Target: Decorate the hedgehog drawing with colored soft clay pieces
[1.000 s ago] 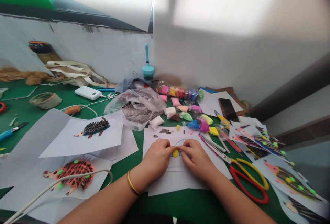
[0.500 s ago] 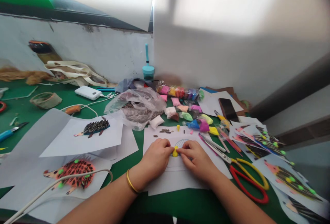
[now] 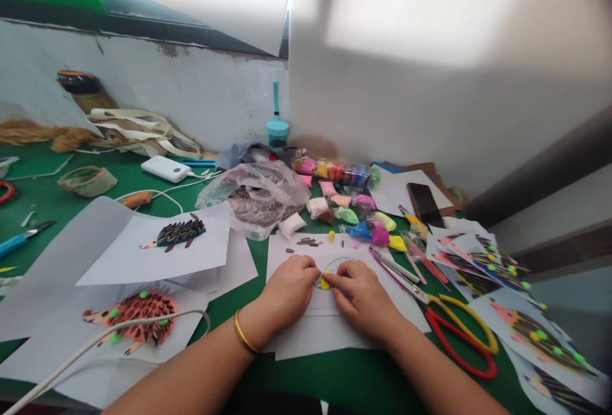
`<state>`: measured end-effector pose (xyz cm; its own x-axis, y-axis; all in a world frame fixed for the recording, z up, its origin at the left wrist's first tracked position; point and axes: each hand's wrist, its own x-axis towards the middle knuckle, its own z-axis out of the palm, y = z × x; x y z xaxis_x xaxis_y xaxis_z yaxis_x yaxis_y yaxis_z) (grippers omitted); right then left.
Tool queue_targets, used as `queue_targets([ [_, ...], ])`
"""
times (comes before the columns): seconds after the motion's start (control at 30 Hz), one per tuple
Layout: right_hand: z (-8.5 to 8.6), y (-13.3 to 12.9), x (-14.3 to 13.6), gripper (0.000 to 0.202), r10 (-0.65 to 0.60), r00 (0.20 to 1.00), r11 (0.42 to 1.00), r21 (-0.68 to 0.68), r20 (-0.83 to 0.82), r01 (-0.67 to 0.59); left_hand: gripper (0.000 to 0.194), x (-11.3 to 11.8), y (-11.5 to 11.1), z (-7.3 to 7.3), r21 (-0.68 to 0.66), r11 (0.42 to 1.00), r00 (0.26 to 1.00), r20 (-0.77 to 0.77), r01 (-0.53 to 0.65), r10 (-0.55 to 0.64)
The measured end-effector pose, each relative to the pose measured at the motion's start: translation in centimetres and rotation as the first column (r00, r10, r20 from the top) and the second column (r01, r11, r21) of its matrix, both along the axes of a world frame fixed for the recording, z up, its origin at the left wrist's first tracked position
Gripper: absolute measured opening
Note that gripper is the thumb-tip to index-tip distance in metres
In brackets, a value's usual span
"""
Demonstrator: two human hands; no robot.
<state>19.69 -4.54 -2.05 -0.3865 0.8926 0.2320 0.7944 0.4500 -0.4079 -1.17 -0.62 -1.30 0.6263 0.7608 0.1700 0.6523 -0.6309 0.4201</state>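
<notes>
A small lump of yellow modelling clay (image 3: 326,282) lies on a white sheet of paper (image 3: 282,335). On that sheet is a printed oval outline with small marks (image 3: 340,263), partly covered by my fingers. My left hand (image 3: 292,284) has thumb and index finger pinched together at the clay's upper left side. From the other side, my right hand (image 3: 362,291) has its fingertips closed against the clay, the index finger pressing its top. Several sunflower seeds (image 3: 306,242) and a small yellow clay piece (image 3: 331,236) lie on the paper beyond my hands.
Red-and-yellow-handled scissors (image 3: 461,332) lie at my right, near finished hedgehog pictures (image 3: 540,332). Clay packets (image 3: 380,232) and a plastic bag of seeds (image 3: 258,201) are behind the paper. Left are more hedgehog pictures (image 3: 138,316), crossed by a white cable (image 3: 95,345).
The yellow clay looks lower and more covered by my right fingers, which have moved slightly left over it. The view has shifted slightly.
</notes>
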Motion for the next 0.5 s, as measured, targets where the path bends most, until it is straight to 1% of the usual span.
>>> queue_targets([
  [0.23, -0.10, 0.01, 0.13, 0.037, 0.014, 0.999, 0.999, 0.031, -0.032, -0.013, 0.032, -0.01, 0.00, -0.22, 0.012, 1.000, 1.000, -0.007, 0.007, -0.007],
  [0.4, 0.14, 0.00, 0.00, 0.030, 0.013, 0.999, 1.000, 0.015, -0.033, -0.013, 0.031, 0.01, -0.05, -0.11, -0.001, 1.000, 1.000, -0.020, 0.009, -0.009],
  [0.5, 0.29, -0.04, -0.07, 0.034, 0.015, 0.999, 1.000, 0.015, -0.040, -0.014, 0.029, -0.01, -0.07, -0.17, 0.006, 1.000, 1.000, -0.014, 0.016, -0.016],
])
